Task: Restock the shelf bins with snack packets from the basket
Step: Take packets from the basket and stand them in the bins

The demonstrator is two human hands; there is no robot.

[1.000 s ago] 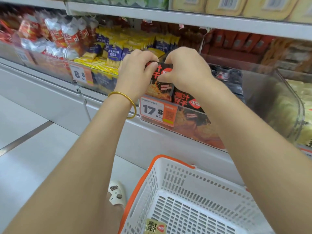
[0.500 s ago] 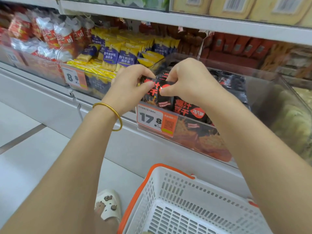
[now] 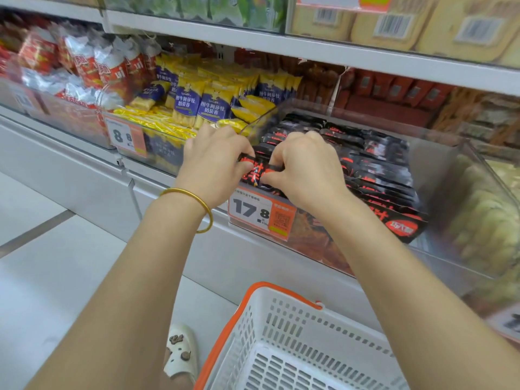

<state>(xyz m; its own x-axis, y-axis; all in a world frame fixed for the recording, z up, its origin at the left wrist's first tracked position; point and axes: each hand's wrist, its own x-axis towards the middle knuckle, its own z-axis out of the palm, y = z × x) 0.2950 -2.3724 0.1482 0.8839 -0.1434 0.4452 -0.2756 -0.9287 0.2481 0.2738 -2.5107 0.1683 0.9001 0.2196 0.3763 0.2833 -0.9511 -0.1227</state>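
Packets fill the shelf bins from left to right: red-and-silver ones [image 3: 84, 63] in the far-left bin, then yellow-and-blue ones [image 3: 208, 105] in the bin with the "8.8" tag [image 3: 125, 135], then black-and-red ones [image 3: 374, 170] lying in overlapping rows in the clear bin [image 3: 439, 170] with the "17.8" tag [image 3: 260, 213] on its front. Further right a bin of pale green-yellow packets [image 3: 486, 220] is blurred.

At the front left corner of the black-packet bin both hands meet on one black packet [image 3: 257, 171]. The left hand [image 3: 213, 161], with a gold bangle [image 3: 194, 205] on its wrist, has its fingers curled over the packet's left end, thumb side down toward the tag. The right hand [image 3: 306, 167] pinches the packet's right end, fingers bent over its top edge and thumb underneath. The packet sits just above the bin's front wall, touching the row of packets behind it; most of it is hidden by the fingers, so I cannot tell whether it rests in the bin or is held clear.

Below, on the floor under the forearms, stands a white basket [image 3: 298, 333] with an orange rim. What shows of its inside holds no packets. Left of it a foot in a white sandal [image 3: 180, 353] rests on the pale floor [image 3: 56, 277].
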